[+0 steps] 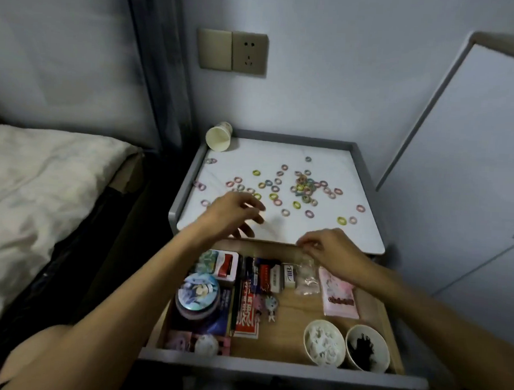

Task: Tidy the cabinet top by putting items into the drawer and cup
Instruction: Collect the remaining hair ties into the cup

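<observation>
Bed (44,185) is way off to the left of my left hand (234,213), not part of this. That hand hovers over the front left of the cabinet top (322,230), fingers loose and spread. It's a bit blurry, but I can't see anything in it, so call it released.

The paper cup (218,135) is well beyond that hand and slightly left of it, in the back left corner of the top. It's tipped on its side, with its long axis running roughly back to front, base toward the wall and open mouth pointing at me.

The little coloured rings (303,188) start just past my left fingertips and scatter to the right. The thickest clump is well beyond my right hand (330,248).

That hand sits at the front edge of the top, over the open drawer (271,369), fingertips pinched together. A small clear bag (305,276) is directly below them. I honestly can't tell if I'm gripping its top edge or if it's just lying in the drawer.

In the drawer, a round tin (197,292) sits under my left forearm and a pink packet (341,293) just beneath my right wrist. Nearer me on the right are two upright cups side by side, one with white bits (324,342) and one with dark bits (367,347).
</observation>
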